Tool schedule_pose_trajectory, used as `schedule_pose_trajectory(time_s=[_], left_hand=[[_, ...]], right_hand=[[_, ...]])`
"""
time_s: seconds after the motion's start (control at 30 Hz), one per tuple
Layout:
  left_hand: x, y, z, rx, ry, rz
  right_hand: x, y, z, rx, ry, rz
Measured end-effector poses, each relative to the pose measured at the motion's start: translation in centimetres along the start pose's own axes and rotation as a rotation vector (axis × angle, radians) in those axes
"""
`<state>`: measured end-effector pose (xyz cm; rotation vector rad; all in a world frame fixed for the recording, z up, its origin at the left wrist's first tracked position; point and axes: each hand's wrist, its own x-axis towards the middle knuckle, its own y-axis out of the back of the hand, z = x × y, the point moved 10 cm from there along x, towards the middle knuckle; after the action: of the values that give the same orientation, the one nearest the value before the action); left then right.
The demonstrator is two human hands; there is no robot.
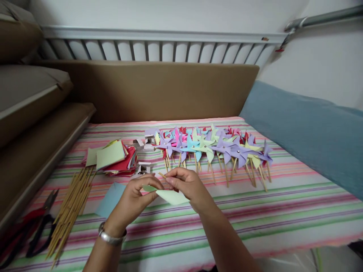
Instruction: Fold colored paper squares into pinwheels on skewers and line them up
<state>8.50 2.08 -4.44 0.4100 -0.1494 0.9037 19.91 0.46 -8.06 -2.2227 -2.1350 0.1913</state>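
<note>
Pale green pinwheel paper (172, 197) is pinched in my left hand (138, 196), its folded parts gathered under the thumb and fingers. My right hand (185, 185) is closed on a thin wooden stick (162, 175), whose short end pokes out past the fingertips toward the left. The two hands meet close together above the striped cloth. Where the stick and the paper come together is hidden by my fingers. Just beyond the hands stands a small open box (143, 170) with shiny little metal pieces in it.
Many finished paper pinwheels (224, 147) lie in rows behind my right hand. To the left are a pile of coloured paper squares (112, 155), a blue sheet (110, 200), a bundle of wooden sticks (72, 207) and scissors (42, 226). Brown cushions (36, 151) border the striped cloth (283, 215).
</note>
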Motion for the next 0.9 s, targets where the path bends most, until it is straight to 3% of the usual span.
schedule_pose_trajectory(time_s=[0.2, 0.43, 0.9], left_hand=[[-0.4, 1.5, 2.3, 0.103, -0.167, 0.117], [-0.9, 2.8, 2.9, 0.146, -0.258, 0.263], [-1.1, 3.2, 1.9, 0.072, -0.159, 0.319]], right_hand=[[-0.4, -1.2, -1.1, 0.030, 0.021, -0.050], [-0.5, -1.6, -2.2, -0.007, 0.084, -0.008], [-0.4, -1.1, -2.5, -0.011, 0.138, 0.051]])
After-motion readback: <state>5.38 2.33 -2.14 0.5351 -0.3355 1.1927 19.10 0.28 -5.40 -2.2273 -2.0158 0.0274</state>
